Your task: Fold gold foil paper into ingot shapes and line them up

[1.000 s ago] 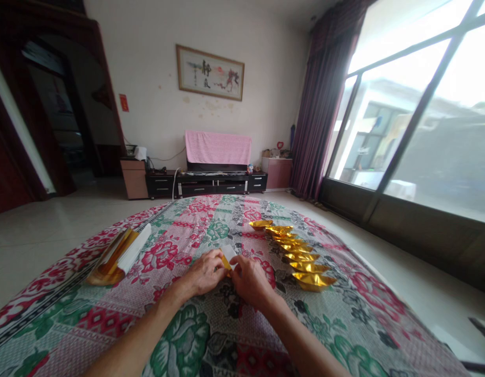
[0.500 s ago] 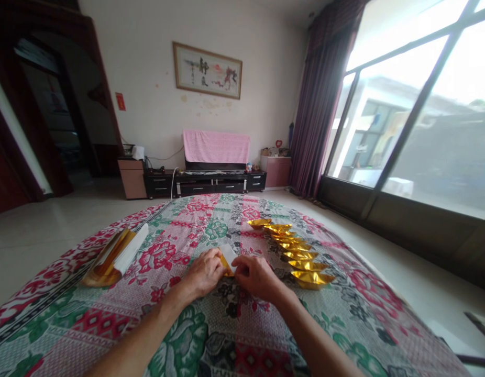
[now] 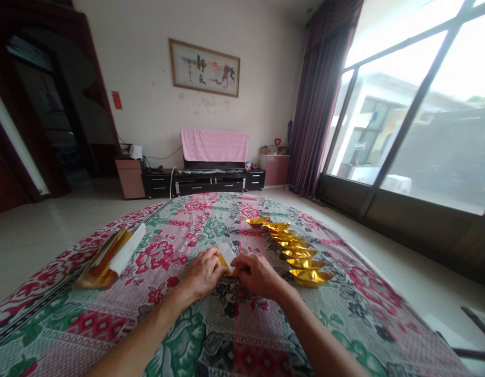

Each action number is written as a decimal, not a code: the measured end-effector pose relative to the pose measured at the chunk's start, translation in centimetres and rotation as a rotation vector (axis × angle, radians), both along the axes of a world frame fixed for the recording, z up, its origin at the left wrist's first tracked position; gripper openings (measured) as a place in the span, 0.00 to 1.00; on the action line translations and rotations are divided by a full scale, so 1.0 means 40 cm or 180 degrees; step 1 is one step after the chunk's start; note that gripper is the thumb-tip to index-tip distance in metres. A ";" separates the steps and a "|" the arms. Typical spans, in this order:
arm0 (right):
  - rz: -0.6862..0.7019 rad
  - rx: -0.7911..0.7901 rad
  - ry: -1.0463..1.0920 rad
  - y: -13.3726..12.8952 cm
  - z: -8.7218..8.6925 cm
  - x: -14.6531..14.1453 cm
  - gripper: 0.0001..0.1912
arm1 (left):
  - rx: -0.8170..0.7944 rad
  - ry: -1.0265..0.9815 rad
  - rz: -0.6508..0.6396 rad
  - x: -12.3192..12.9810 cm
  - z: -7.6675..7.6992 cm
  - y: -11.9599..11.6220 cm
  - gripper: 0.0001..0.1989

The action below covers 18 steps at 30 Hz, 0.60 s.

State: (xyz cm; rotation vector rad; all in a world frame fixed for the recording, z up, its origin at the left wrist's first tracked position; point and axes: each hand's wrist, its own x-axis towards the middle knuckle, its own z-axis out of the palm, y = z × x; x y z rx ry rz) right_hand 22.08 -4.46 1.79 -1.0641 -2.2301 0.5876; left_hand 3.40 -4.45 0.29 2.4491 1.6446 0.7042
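- Patterned cloth (image 3: 258, 335) covers the rounded table, its texture woven-looking, with red, green and dark flowers over pale and pink bands.
- Behind it are a pale, stained wall (image 3: 140, 57), a framed picture (image 3: 204, 68), a purple curtain (image 3: 315, 110) in long folds, and large window panes (image 3: 387, 120).
- Near the middle of the table lies a small folded paper (image 3: 227, 255), white on its upper face, with shiny gold along its left and lower parts.
- Left hand (image 3: 203, 273): fingers bent and closed on the left edge of that folded paper, thumb pointing towards it.
- Right hand (image 3: 255, 274): fingers curled, thumb and fingertips pinching the paper's lower right edge.
- To the right, gold boat-shaped pieces (image 3: 310, 277) stand in a slanting row, creased, glossy and pointed at both ends.
- On the left side rests a curved bundle of sheets (image 3: 109, 257), gold within and white along one long edge.
- Against the wall, a low black cabinet (image 3: 195, 187) has closed drawers; their contents cannot be seen.
- Above that cabinet hangs a soft pink cover (image 3: 215, 145), its lower edge over something dark and flat.
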 end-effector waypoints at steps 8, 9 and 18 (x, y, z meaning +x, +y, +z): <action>0.0040 -0.0052 0.0134 -0.005 0.007 -0.002 0.18 | -0.0052 0.0004 -0.0067 -0.003 -0.003 0.009 0.10; 0.0035 -0.0050 0.0111 -0.005 0.006 -0.003 0.19 | -0.0062 0.0020 -0.0066 -0.004 -0.003 0.010 0.11; 0.0003 0.0010 -0.0060 -0.008 0.006 -0.004 0.22 | -0.0090 0.0034 -0.0015 -0.003 0.004 0.009 0.11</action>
